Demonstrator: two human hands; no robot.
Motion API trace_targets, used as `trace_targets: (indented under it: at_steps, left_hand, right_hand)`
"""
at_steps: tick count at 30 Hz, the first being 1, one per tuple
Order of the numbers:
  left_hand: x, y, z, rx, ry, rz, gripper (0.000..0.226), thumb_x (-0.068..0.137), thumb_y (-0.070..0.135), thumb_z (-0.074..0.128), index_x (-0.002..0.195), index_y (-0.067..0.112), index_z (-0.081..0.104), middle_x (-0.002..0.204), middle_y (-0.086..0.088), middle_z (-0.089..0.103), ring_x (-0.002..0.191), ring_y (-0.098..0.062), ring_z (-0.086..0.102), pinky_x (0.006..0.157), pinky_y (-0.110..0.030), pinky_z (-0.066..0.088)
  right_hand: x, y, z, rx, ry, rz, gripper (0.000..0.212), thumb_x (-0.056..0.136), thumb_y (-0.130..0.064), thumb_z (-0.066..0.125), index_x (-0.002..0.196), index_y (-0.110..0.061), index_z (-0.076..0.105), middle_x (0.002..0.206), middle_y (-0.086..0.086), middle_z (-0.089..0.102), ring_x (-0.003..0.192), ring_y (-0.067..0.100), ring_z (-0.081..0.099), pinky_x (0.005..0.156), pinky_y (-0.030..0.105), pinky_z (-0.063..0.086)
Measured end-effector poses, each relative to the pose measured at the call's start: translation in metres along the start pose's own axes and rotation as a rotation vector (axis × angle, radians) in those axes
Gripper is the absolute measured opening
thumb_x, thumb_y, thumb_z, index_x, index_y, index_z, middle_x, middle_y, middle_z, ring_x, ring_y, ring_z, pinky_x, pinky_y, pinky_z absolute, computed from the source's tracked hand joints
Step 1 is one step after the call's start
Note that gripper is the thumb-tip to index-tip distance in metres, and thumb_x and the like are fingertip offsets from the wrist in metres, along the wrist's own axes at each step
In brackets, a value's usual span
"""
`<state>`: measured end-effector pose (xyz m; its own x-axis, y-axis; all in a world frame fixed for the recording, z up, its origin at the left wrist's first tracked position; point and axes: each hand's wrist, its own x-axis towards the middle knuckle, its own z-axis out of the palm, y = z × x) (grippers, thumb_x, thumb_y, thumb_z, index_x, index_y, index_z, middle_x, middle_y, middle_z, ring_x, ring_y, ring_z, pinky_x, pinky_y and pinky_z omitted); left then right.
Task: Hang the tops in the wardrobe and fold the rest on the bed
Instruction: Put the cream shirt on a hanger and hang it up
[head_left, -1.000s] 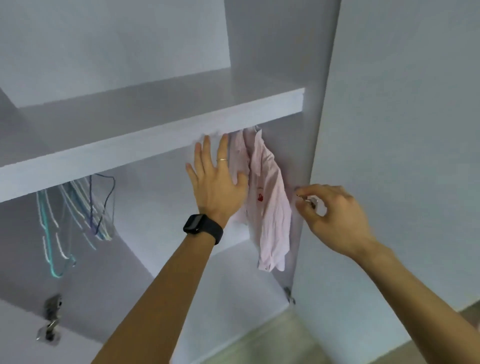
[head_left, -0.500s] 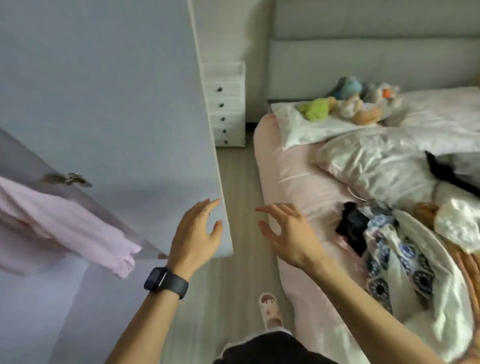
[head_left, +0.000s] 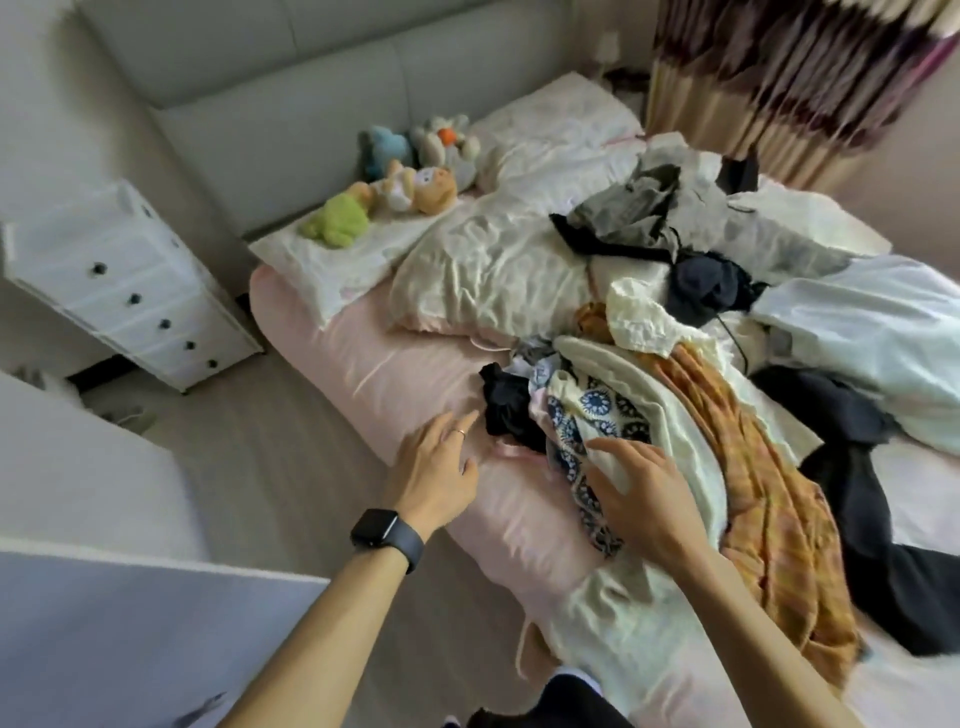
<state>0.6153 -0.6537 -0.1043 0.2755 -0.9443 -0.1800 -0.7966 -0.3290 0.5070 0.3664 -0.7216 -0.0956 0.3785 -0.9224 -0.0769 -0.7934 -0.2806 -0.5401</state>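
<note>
The pile of clothes (head_left: 691, 374) is heaped on the right half of the bed (head_left: 363, 364), above the pink sheet. The left hand (head_left: 439, 467) is held flat with straight fingers over bare sheet, just left of a crumpled black garment (head_left: 506, 410). The right hand (head_left: 641, 499) is spread, fingers slightly bent, at the near edge of a white blue-printed garment (head_left: 597, 405); whether it is touched cannot be told.

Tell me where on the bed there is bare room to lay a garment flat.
The bare pink sheet is free, bordered by the pillow, the cream duvet, the black garment and the mattress edge. Right of that, the clothes pile leaves no room.
</note>
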Motion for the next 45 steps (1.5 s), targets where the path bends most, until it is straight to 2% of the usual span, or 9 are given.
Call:
trace_targets:
  at_steps: [13, 21, 24, 28, 32, 35, 39, 42, 45]
  left_hand:
    - [0.198, 0.073, 0.068, 0.172, -0.092, 0.085, 0.059, 0.097, 0.032, 0.052, 0.153, 0.028, 0.036, 0.162, -0.003, 0.027, 0.143, -0.027, 0.032, 0.116, -0.040, 0.028]
    - [0.292, 0.065, 0.186, 0.274, -0.353, 0.124, 0.064, 0.097, 0.044, 0.047, 0.156, 0.033, 0.026, 0.167, -0.001, 0.012, 0.150, -0.028, 0.018, 0.121, -0.044, 0.021]
    - [0.307, 0.057, 0.236, 0.321, -0.480, 0.148, 0.066, 0.099, 0.049, 0.044, 0.158, 0.032, 0.020, 0.168, -0.001, 0.006, 0.153, -0.025, 0.010, 0.124, -0.045, 0.011]
    - [0.309, 0.043, 0.284, 0.383, -0.585, 0.142, 0.068, 0.101, 0.049, 0.042, 0.160, 0.030, 0.014, 0.168, -0.002, 0.003, 0.154, -0.020, 0.003, 0.124, -0.045, 0.004]
    - [0.304, 0.032, 0.300, 0.356, -0.558, 0.152, 0.067, 0.101, 0.047, 0.041, 0.160, 0.029, 0.013, 0.168, 0.000, 0.001, 0.154, -0.020, 0.002, 0.123, -0.045, 0.010]
    - [0.303, 0.028, 0.297, 0.368, -0.589, 0.165, 0.067, 0.102, 0.047, 0.041, 0.160, 0.030, 0.013, 0.168, 0.000, 0.002, 0.154, -0.020, 0.002, 0.124, -0.046, 0.006]
    - [0.317, 0.034, 0.272, 0.398, -0.664, 0.170, 0.062, 0.101, 0.041, 0.043, 0.158, 0.028, 0.022, 0.167, -0.002, 0.011, 0.153, -0.021, 0.013, 0.124, -0.045, 0.001]
    - [0.323, 0.047, 0.237, 0.401, -0.657, 0.144, 0.054, 0.100, 0.036, 0.045, 0.151, 0.020, 0.037, 0.159, -0.006, 0.029, 0.145, -0.028, 0.029, 0.121, -0.046, 0.021]
    - [0.333, 0.071, 0.197, 0.312, -0.599, 0.117, 0.057, 0.100, 0.035, 0.047, 0.153, 0.022, 0.033, 0.158, -0.008, 0.030, 0.143, -0.032, 0.031, 0.116, -0.048, 0.031]
  right_hand:
    - [0.139, 0.123, -0.046, -0.012, -0.012, 0.199, 0.038, 0.099, -0.043, 0.058, 0.136, -0.033, 0.056, 0.141, -0.003, 0.059, 0.130, 0.023, 0.050, 0.107, 0.037, 0.039]
    - [0.226, 0.216, 0.001, -0.030, -0.093, 0.488, 0.062, 0.096, -0.045, 0.056, 0.151, -0.021, 0.040, 0.153, 0.006, 0.046, 0.137, 0.029, 0.043, 0.109, 0.043, 0.040]
    - [0.250, 0.246, 0.027, -0.043, -0.072, 0.508, 0.070, 0.096, -0.045, 0.058, 0.155, -0.024, 0.029, 0.160, 0.010, 0.031, 0.135, 0.033, 0.046, 0.093, 0.043, 0.049]
    - [0.292, 0.272, 0.056, -0.112, -0.018, 0.430, 0.071, 0.095, -0.053, 0.057, 0.154, -0.043, 0.020, 0.165, -0.008, 0.011, 0.126, 0.027, 0.053, 0.062, 0.034, 0.052]
    - [0.329, 0.284, 0.071, -0.256, -0.016, 0.441, 0.052, 0.098, -0.058, 0.048, 0.145, -0.044, 0.033, 0.153, 0.001, 0.032, 0.110, 0.030, 0.059, 0.049, 0.024, 0.029]
    - [0.336, 0.282, 0.075, -0.264, 0.025, 0.499, 0.031, 0.104, -0.049, 0.037, 0.122, -0.034, 0.058, 0.141, 0.005, 0.047, 0.100, 0.034, 0.060, 0.059, 0.031, 0.033]
    - [0.330, 0.260, 0.053, -0.057, 0.173, 0.476, 0.030, 0.106, -0.040, 0.036, 0.116, -0.023, 0.058, 0.128, 0.013, 0.055, 0.098, 0.034, 0.058, 0.068, 0.034, 0.033]
    - [0.312, 0.230, 0.017, 0.111, 0.300, 0.407, 0.022, 0.105, -0.028, 0.045, 0.117, -0.015, 0.059, 0.115, 0.019, 0.063, 0.087, 0.029, 0.056, 0.071, 0.034, 0.034]
    - [0.291, 0.201, -0.023, 0.275, 0.413, 0.394, 0.017, 0.105, -0.023, 0.050, 0.115, -0.014, 0.058, 0.109, 0.015, 0.069, 0.094, 0.029, 0.064, 0.074, 0.038, 0.047]
